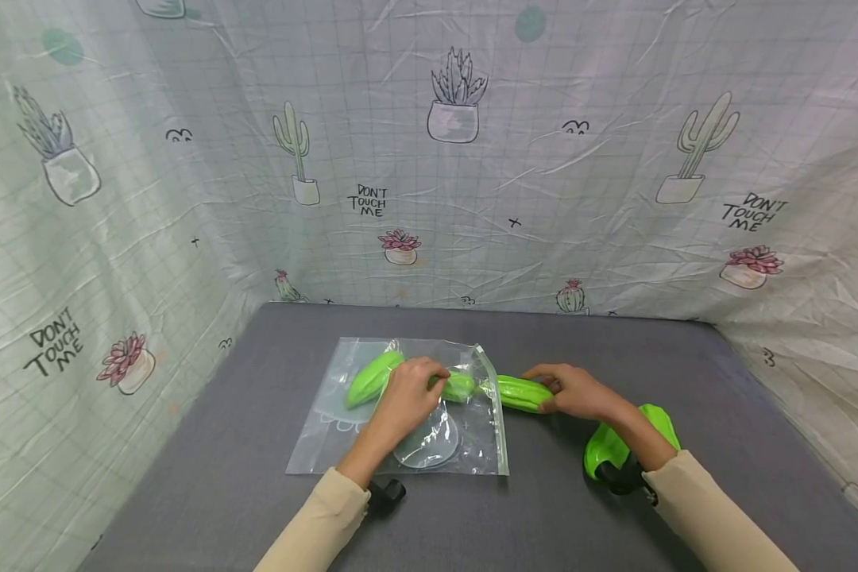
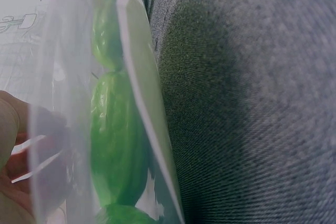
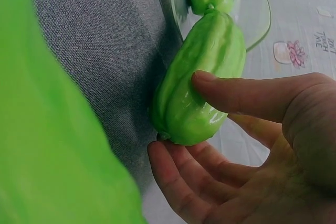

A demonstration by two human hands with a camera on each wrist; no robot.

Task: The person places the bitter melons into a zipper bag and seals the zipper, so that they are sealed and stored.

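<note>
Head view. We list one clear bag (image 1: 482, 454) on the grey table (image 1: 558, 516), mouth at its right. Inside the bag: left gourd (image 1: 373, 381) and middle gourd (image 1: 461, 386); also a pale disc (image 1: 427, 446), print or insert, we cannot tell. At the bag's mouth: held gourd (image 1: 522, 394), its tip just past the zip edge (image 1: 501, 441), its bulk outside. Over the bag: left hand (image 1: 410, 391), fingers bent, pinching the upper film as far as we can tell. Right of the bag: right hand (image 1: 577, 391), thumb and fingers gripping the held gourd's outer end. Farther right of the bag, partly behind the forearm: green item (image 1: 602, 446). Behind the bag: printed curtain (image 1: 472, 206).

Left wrist view. We note the bag's film raised in front of the left fingers, blurring their contact; gourds stand end to end beside it.

Right wrist view. The bag's mouth gapes around the held gourd's narrow end, which seems to touch the middle gourd. We see the thumb across its side, fingertips at its outer end.

Hazards, in our judgement. Gourd against gourd could jam at the bag's mouth. A slack pinch could drop the film over the entry. A hard push could slide the bag leftward. The glossy skin could slip from the right fingertips.
</note>
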